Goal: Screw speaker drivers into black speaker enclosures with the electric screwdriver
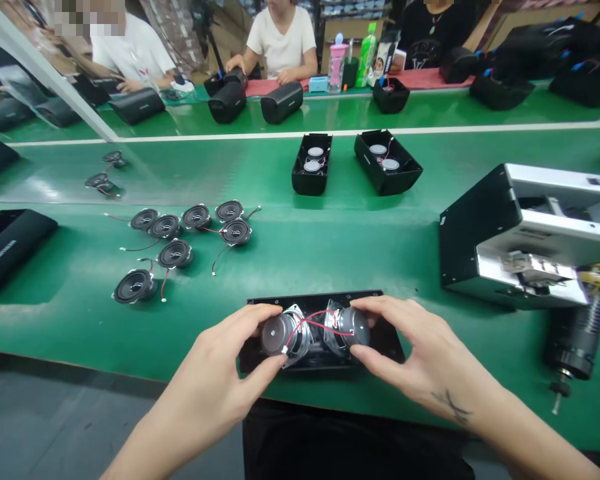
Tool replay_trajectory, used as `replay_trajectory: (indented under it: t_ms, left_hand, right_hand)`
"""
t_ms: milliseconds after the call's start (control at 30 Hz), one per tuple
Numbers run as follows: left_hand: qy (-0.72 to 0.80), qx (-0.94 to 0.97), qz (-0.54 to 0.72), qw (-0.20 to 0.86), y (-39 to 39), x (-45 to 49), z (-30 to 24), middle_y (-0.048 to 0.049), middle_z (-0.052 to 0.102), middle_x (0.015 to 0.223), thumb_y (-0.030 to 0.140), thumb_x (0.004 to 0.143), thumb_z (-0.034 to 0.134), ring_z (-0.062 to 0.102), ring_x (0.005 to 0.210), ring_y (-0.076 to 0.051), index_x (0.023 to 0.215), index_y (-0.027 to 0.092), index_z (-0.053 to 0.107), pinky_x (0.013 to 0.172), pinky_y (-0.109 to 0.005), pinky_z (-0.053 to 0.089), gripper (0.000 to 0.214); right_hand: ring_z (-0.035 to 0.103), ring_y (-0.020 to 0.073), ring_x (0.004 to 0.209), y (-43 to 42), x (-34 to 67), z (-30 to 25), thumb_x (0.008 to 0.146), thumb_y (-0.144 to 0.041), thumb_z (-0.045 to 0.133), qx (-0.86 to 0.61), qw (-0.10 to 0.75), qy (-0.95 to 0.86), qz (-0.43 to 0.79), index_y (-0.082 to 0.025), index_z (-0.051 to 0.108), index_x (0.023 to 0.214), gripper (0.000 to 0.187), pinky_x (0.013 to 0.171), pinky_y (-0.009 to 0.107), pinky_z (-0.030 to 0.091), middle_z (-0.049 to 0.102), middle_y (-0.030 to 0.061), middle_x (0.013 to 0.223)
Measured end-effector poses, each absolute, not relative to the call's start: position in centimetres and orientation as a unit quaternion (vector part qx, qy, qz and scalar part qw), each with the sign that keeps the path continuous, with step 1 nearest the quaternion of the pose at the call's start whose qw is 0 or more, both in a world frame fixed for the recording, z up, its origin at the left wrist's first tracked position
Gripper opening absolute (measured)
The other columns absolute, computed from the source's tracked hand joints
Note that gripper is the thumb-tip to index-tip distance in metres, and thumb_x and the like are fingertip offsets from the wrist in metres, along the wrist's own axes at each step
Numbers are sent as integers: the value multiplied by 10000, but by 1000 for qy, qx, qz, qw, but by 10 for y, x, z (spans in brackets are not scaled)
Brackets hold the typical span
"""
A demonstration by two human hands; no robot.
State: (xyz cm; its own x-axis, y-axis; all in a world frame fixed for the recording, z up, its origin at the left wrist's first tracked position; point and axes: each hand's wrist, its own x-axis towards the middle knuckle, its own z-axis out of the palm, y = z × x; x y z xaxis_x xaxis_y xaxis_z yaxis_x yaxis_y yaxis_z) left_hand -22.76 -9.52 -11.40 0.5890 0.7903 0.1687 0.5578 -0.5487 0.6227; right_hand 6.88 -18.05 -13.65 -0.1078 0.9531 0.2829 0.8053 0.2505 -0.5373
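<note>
My left hand (237,350) grips a round speaker driver (276,333) by its magnet, thumb below and fingers above. In my right hand (405,337) is a second speaker driver (359,327), pinched the same way. Both drivers are tilted with their metal frames turned toward each other, and red wires (320,320) with a small white plug cross between them. Directly beneath lies a black speaker housing panel (330,363) near the table's front edge. Whether the drivers touch the panel I cannot tell.
Several loose speaker drivers (175,253) with wires lie left of centre. Two black housings (311,177) with drivers inside stand farther back. At right are a silver-and-black machine (480,247) and an electric screwdriver (573,347). People sit across the green table (370,253).
</note>
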Motion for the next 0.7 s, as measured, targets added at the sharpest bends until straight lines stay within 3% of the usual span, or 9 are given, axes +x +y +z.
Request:
replay_trajectory:
  t_ms: [233, 433, 700]
  left_hand:
    - [310, 926, 116, 180, -84, -215, -109, -42, 755, 1285, 223, 959, 724, 748, 1120, -256, 1326, 255, 629, 956, -390, 619, 380]
    - [276, 949, -1, 149, -75, -209, -112, -42, 731, 1309, 125, 923, 764, 732, 1118, -254, 1293, 231, 619, 925, -419, 631, 411]
    - [236, 964, 28, 118, -70, -211, -121, -43, 742, 1274, 147, 882, 839, 734, 1095, -258, 1279, 202, 597, 879, -433, 639, 468]
  right_hand:
    - [658, 276, 1057, -170, 69, -138, 1097, -380, 615, -544, 193, -814, 60, -209, 612, 1352, 307, 803, 437, 435, 733, 82, 1279]
    - [637, 252, 1008, -156, 63, -131, 998, -255, 775, -502, 142, -851, 56, -157, 659, 1314, 350, 759, 405, 327, 748, 50, 1209]
    - [616, 259, 1008, -150, 65, -126, 1018, -318, 771, -476, 105, -872, 33, -159, 699, 1300, 332, 780, 414, 301, 743, 67, 1218]
